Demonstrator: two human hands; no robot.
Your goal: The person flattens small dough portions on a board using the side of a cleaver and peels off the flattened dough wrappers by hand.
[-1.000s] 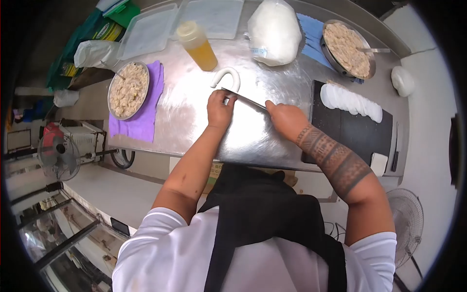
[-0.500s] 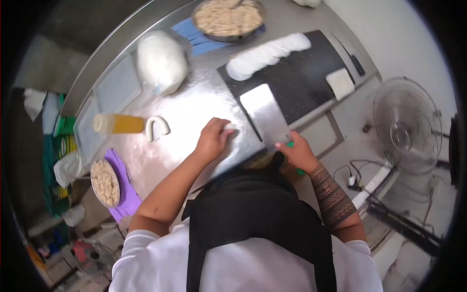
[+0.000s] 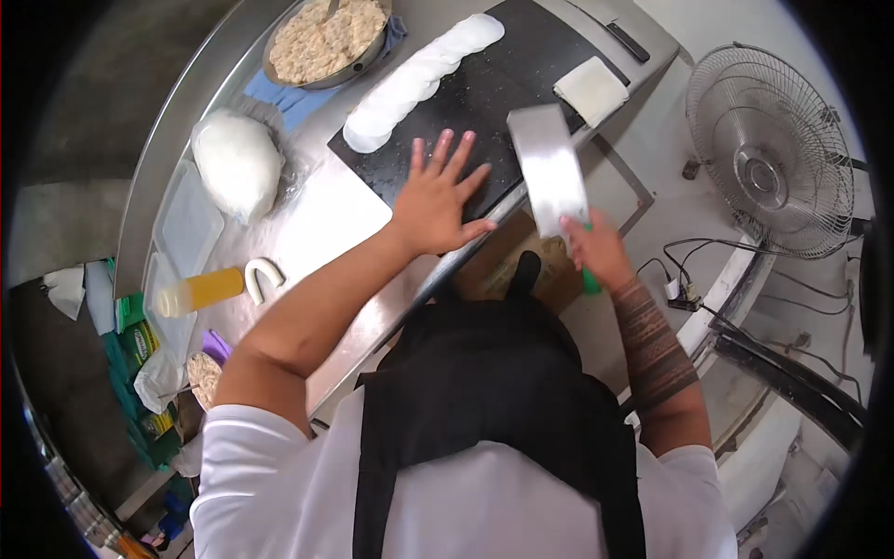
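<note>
My left hand (image 3: 436,200) has its fingers spread over the near left part of the black board (image 3: 503,79). My right hand (image 3: 596,250) grips the green handle of a wide-bladed cleaver (image 3: 551,168), held up past the table's front edge. Overlapping white dough rounds (image 3: 419,82) lie in a row along the board's far side. A curved white dough strip (image 3: 263,279) rests on the metal table (image 3: 326,224), to the left of my left forearm. Whether a small dough piece is under my left hand cannot be seen.
Filling in a bowl (image 3: 326,42) stands at the back on a blue cloth (image 3: 284,101). A bagged white mass (image 3: 237,166), an oil bottle (image 3: 200,291) and clear trays (image 3: 186,219) are at left. A folded white cloth (image 3: 591,90) and knife (image 3: 627,41) lie right; a fan (image 3: 768,168) stands beyond.
The view has swung to the right. My left hand has moved from the bare metal to the black board and spread its fingers. The cleaver has come away from the dough strip in my right hand.
</note>
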